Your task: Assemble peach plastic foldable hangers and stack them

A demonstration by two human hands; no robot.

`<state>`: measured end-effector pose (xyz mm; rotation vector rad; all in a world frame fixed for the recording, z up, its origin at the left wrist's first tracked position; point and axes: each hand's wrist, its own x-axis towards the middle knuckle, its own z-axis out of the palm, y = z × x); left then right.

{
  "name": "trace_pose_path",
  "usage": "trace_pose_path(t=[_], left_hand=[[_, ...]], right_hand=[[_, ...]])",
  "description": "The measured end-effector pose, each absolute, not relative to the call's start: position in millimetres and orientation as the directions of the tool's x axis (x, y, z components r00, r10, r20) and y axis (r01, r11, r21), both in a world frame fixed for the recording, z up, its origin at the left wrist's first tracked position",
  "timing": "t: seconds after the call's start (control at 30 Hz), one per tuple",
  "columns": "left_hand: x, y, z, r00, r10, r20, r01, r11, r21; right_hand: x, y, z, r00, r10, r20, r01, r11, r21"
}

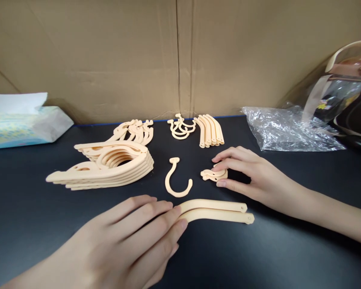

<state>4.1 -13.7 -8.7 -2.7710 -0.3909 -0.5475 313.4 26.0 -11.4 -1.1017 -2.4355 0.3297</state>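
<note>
My left hand [135, 237] is in front, its fingertips closed over the near ends of two curved cream plastic hanger arms [216, 212]. The arms lie side by side, their holed ends pointing right. To the right, my right hand [243, 172] has its thumb and fingers around small curved cream plastic pieces [215, 175] low over the table; the fingers partly hide them. Between the hands lies a single cream hanger hook [178, 182], its flat head pointing away from me.
A stack of cream hanger parts [114, 168] lies left, with small curved pieces [135, 130] behind. Several hooks [180, 127] and curved arms [210, 130] are at the back. Beyond are a tissue pack [27, 124], clear plastic bag [289, 128], bottle [345, 88] and cardboard wall [123, 60].
</note>
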Motion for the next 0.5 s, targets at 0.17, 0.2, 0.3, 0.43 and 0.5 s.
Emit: trace_pose_path(t=[0.17, 0.2, 0.3, 0.43, 0.5], left_hand=[[7.1, -13.4, -6.3, 0.886, 0.198, 0.419, 0.319, -0.917, -0.241], [7.7, -13.6, -6.0, 0.881, 0.203, 0.426, 0.326, -0.915, -0.238], [8.8, -13.9, -6.2, 0.874, 0.217, 0.435, 0.343, -0.909, -0.236], [8.3, -13.7, -8.1, 0.882, 0.213, 0.42, 0.339, -0.907, -0.252], [7.2, -13.7, -8.6, 0.885, 0.213, 0.415, 0.338, -0.905, -0.257]], right_hand=[[312.5, 26.2, -11.6, -0.59, 0.744, 0.314, 0.65, 0.668, -0.361], [312.4, 26.2, -11.8, -0.589, 0.743, 0.318, 0.652, 0.669, -0.357], [312.6, 26.0, -12.4, -0.588, 0.742, 0.321, 0.66, 0.67, -0.34], [313.3, 26.0, -13.1, -0.594, 0.736, 0.326, 0.664, 0.677, -0.319], [313.5, 26.1, -13.0, -0.6, 0.726, 0.335, 0.657, 0.687, -0.312]])
